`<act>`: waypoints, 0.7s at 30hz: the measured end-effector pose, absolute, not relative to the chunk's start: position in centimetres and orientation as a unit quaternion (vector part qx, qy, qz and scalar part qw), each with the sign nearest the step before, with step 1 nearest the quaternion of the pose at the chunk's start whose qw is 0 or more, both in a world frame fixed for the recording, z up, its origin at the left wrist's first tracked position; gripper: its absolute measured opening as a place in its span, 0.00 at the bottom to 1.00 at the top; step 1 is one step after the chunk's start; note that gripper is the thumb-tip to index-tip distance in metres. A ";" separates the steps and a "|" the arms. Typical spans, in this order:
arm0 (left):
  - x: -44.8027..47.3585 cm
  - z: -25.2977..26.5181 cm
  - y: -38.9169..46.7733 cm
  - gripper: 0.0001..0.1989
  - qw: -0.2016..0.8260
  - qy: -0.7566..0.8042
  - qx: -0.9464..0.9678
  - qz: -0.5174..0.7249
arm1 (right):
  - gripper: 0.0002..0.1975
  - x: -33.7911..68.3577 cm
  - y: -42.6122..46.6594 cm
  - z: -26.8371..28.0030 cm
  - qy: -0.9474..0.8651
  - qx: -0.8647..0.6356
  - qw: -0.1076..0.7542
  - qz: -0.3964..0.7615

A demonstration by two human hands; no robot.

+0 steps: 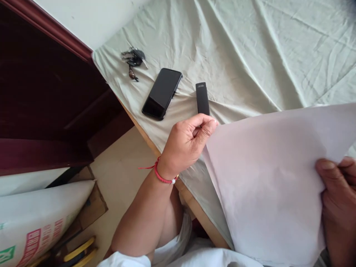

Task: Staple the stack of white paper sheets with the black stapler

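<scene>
Paper (267, 185): large white sheet, near right, lifted over the table edge, held at two corners.
Right hand (338, 200): near right edge, fingers clamped on the sheet's right side.
Left hand (186, 144): centre, thumb and forefinger pinched on the sheet's left corner; red cord at wrist.
Stick (202, 98): small black bar on the cloth (250, 55), just beyond left hand.
Phone (162, 93): face up, left of stick.
Keys (134, 59): far left, near cloth corner.

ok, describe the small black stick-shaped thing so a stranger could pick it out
On the wrinkled pale green cloth covering the table, look just above the left hand pinching the white sheet. The slim black bar lies there, right of the phone: much narrower than the phone, matte, and straight, unlike the keys.
</scene>
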State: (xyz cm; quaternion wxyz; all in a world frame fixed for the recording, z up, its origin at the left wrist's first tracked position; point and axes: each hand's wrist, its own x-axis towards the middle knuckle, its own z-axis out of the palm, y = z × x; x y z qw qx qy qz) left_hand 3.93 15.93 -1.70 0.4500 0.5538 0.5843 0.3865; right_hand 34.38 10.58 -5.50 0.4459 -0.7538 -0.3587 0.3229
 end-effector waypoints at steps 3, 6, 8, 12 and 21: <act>3.3 -1.6 15.4 0.20 0.477 0.585 0.549 0.358 | 0.13 34.1 11.0 -5.2 -0.367 -0.754 0.463 0.285; 2.3 -2.0 15.6 0.19 0.524 0.573 0.543 0.319 | 0.13 34.2 11.3 -5.3 -0.362 -0.745 0.478 0.292; 1.6 -2.3 15.9 0.19 0.568 0.545 0.544 0.291 | 0.14 34.2 11.2 -5.4 -0.353 -0.735 0.484 0.316; 0.5 -2.9 16.5 0.19 0.620 0.512 0.539 0.252 | 0.15 34.3 10.9 -5.8 -0.380 -0.726 0.439 0.368; -0.2 -3.8 17.4 0.21 0.504 0.607 0.587 0.179 | 0.17 34.5 10.9 -6.0 -0.436 -0.749 0.379 0.325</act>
